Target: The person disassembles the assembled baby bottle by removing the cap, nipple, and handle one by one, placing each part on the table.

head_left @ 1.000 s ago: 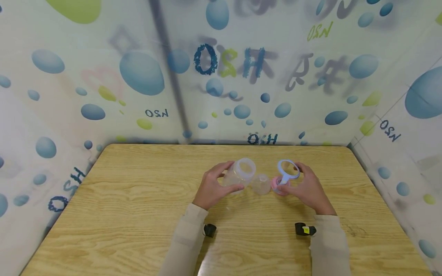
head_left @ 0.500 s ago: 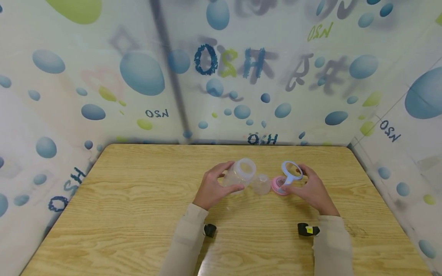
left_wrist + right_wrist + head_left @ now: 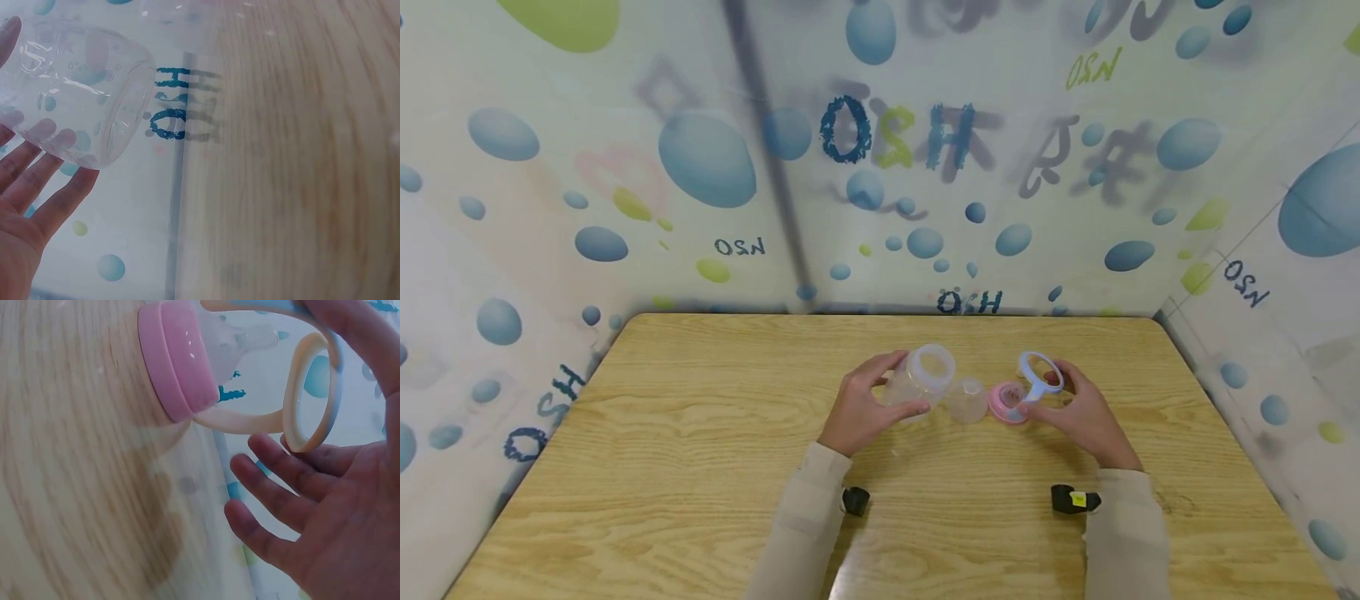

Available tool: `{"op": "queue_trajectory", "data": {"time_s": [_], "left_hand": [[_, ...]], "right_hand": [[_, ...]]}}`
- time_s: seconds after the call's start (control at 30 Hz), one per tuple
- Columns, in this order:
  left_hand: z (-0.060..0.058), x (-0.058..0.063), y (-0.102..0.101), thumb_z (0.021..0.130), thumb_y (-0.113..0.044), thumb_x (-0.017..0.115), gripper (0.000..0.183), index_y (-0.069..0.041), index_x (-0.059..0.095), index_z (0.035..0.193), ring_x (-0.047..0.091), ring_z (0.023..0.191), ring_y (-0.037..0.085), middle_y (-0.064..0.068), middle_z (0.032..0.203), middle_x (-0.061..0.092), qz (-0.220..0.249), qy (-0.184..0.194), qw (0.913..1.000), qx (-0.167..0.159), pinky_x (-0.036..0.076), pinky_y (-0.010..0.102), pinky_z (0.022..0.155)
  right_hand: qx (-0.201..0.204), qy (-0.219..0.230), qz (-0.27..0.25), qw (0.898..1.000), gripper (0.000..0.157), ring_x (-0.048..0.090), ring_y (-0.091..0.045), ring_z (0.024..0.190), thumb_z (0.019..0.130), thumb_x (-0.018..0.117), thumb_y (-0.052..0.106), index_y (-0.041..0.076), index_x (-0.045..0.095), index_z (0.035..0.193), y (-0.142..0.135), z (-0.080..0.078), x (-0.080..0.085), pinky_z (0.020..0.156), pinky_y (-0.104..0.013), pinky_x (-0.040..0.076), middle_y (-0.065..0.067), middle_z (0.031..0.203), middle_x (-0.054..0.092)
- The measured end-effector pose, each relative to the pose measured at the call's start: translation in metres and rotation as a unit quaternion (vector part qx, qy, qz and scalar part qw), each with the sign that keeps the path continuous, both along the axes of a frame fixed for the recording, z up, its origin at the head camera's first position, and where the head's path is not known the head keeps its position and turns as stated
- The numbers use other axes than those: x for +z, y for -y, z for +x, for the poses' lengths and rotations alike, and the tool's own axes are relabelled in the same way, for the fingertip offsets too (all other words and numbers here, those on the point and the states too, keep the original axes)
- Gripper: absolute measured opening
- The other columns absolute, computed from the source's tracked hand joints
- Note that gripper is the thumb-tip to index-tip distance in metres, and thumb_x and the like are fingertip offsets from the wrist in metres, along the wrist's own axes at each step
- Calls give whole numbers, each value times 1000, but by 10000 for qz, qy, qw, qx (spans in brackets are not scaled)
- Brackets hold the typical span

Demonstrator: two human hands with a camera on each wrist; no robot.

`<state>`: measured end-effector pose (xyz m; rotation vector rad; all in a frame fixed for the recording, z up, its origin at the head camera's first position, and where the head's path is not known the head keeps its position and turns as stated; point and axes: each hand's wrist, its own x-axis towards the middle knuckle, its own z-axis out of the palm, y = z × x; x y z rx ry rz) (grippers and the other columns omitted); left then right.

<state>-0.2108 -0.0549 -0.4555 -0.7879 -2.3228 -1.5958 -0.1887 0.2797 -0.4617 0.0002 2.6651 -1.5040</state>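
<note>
My left hand (image 3: pixel 868 404) grips a clear baby bottle (image 3: pixel 916 382), which is tilted with its wide open mouth showing. In the left wrist view the fingers curl along the side of this bottle (image 3: pixel 75 94). My right hand (image 3: pixel 1078 417) pinches a light blue bottle handle (image 3: pixel 1035 388) with a large ring, its lower end overlapping a pink collar (image 3: pixel 1002 403). In the right wrist view the pink collar (image 3: pixel 181 359) sits on the table with a clear nipple (image 3: pixel 240 347) pointing up, and the handle (image 3: pixel 237 422) reaches beside it. Between the hands stands a clear dome cap (image 3: pixel 967 402).
All of this is on a wood-grain table (image 3: pixel 700 467) with rounded far corners. A patterned curtain wall (image 3: pixel 820 208) rises right behind its back edge, with side walls left and right. Each wrist wears a small black camera (image 3: pixel 1070 500).
My right hand has shifted slightly right with the blue handle, showing more of the pink collar and nipple. The left hand and bottle have stayed in place.
</note>
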Motion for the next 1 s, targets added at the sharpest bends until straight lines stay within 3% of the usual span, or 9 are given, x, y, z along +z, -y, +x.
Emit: {"op": "queue_trajectory", "data": {"time_s": [0.13, 0.33, 0.4, 0.53, 1.0], "left_hand": [[0, 0, -1, 73, -24, 90, 68, -11, 63, 134, 62, 113, 23, 5, 128, 65, 62, 19, 10000, -53, 56, 48, 85], [-1, -2, -1, 73, -25, 90, 68, -11, 63, 134, 62, 113, 21, 4, 128, 65, -1, -8, 10000, -35, 56, 45, 85], [-1, -2, 0, 73, -25, 90, 69, -11, 62, 134, 62, 112, 20, 4, 128, 65, -37, -55, 10000, -30, 57, 44, 84], [-2, -3, 0, 73, -25, 90, 69, -10, 62, 134, 63, 111, 19, 4, 127, 65, -73, -172, 9998, -35, 57, 44, 83], [-2, -5, -1, 72, -26, 91, 70, -9, 62, 134, 63, 110, 21, 5, 128, 65, -33, -68, 10000, 32, 57, 47, 82]], "right_hand": [[46, 111, -192, 9997, 95, 46, -42, 129, 88, 78, 33, -2, 21, 155, -5, 1, -2, 103, -54, 43, -26, 143, 45], [81, 244, -506, 9984, 91, 53, -29, 120, 89, 77, 30, 2, 21, 156, -12, 2, -4, 86, -21, 51, -24, 139, 48], [75, 225, -560, 9981, 88, 56, -19, 112, 90, 77, 28, 2, 24, 155, -13, 3, -4, 81, -17, 50, -23, 133, 51], [117, 162, -525, 9984, 86, 58, -11, 100, 91, 75, 26, 0, 24, 155, -14, 3, -4, 79, -19, 51, -23, 127, 53], [237, 575, -242, 9978, 89, 61, -19, 104, 93, 71, 31, 0, 19, 158, -21, 4, -7, 80, -24, 51, -22, 127, 56]]}}
